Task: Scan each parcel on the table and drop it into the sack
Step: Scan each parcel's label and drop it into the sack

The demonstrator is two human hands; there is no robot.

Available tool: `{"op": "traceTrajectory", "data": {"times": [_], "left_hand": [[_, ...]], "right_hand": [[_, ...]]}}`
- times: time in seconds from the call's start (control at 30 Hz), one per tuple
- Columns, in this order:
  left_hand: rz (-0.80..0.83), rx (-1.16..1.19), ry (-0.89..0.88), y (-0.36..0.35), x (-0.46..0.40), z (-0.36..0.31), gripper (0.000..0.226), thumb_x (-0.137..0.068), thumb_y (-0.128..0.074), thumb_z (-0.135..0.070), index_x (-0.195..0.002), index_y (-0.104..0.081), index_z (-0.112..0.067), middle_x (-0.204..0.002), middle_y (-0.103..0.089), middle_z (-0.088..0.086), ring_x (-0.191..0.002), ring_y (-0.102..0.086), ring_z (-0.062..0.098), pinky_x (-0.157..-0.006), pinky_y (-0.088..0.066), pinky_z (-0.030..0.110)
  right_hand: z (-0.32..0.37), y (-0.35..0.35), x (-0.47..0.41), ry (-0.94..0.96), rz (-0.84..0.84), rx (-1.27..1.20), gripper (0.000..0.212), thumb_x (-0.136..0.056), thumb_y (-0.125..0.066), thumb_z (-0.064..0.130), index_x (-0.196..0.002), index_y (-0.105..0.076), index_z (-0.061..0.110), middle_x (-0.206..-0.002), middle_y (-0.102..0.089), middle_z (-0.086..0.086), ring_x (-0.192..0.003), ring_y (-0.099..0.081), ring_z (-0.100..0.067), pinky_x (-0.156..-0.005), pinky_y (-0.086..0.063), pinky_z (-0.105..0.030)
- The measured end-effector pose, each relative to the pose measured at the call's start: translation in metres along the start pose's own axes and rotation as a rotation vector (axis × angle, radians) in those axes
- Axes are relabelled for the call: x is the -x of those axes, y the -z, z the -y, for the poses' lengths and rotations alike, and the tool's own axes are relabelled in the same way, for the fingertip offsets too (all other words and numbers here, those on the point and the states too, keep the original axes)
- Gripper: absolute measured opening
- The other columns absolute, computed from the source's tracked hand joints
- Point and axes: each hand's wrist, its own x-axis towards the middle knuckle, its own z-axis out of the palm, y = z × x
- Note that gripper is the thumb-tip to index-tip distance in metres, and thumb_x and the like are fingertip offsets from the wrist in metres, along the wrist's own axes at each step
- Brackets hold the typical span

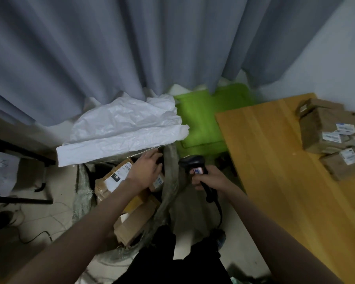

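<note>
Head view looks down on an open sack point(168, 193) standing on the floor just off the near-left corner of the wooden desk point(270, 160). Inside the sack lie several brown cardboard parcels point(131, 220), tilted against one another, the uppermost showing a white shipping label point(119, 175). The left hand point(147, 171) reaches into the sack's mouth, fingers loosely spread over the top parcels; whether it holds anything cannot be told, as its fingertips sink into shadow. The right hand point(208, 179) grips the handle of a black barcode scanner point(197, 171), fingers curled round it; the scanner's long axis runs from its head, aimed up and left toward the sack's far rim, back down toward the person, with its cable trailing below. More parcels point(328, 132) with white labels are stacked along the desk's far-right edge, partly cut off by the frame. A crumpled white sheet point(123, 128) lies behind the sack, beside a green mat point(203, 115), under grey curtains point(131, 42).
</note>
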Motion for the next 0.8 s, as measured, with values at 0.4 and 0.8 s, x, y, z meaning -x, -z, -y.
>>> {"op": "traceTrajectory", "data": {"times": [0.4, 0.8], "left_hand": [[0.059, -0.175, -0.432, -0.014, -0.113, -0.250, 0.058, -0.099, -0.056, -0.038, -0.149, -0.044, -0.009, -0.155, -0.040, 0.014, -0.142, -0.038, 0.030, -0.119, -0.025, 0.031], [0.250, -0.325, -0.608, -0.081, -0.152, -0.437, 0.064, -0.101, -0.049, -0.048, -0.153, -0.036, -0.013, -0.156, -0.036, 0.009, -0.141, -0.038, 0.028, -0.115, -0.033, 0.037]], "right_hand": [[-0.029, 0.236, 0.168, 0.177, -0.490, -0.040, 0.014, -0.096, -0.065, 0.019, -0.105, -0.063, 0.010, -0.087, -0.074, -0.016, -0.064, -0.070, -0.028, -0.065, -0.063, -0.041], [-0.133, 0.363, 0.253, 0.094, -0.805, -0.178, 0.012, -0.092, -0.067, 0.017, -0.099, -0.062, 0.008, -0.068, -0.068, -0.010, -0.052, -0.058, -0.021, -0.051, -0.049, -0.032]]}}
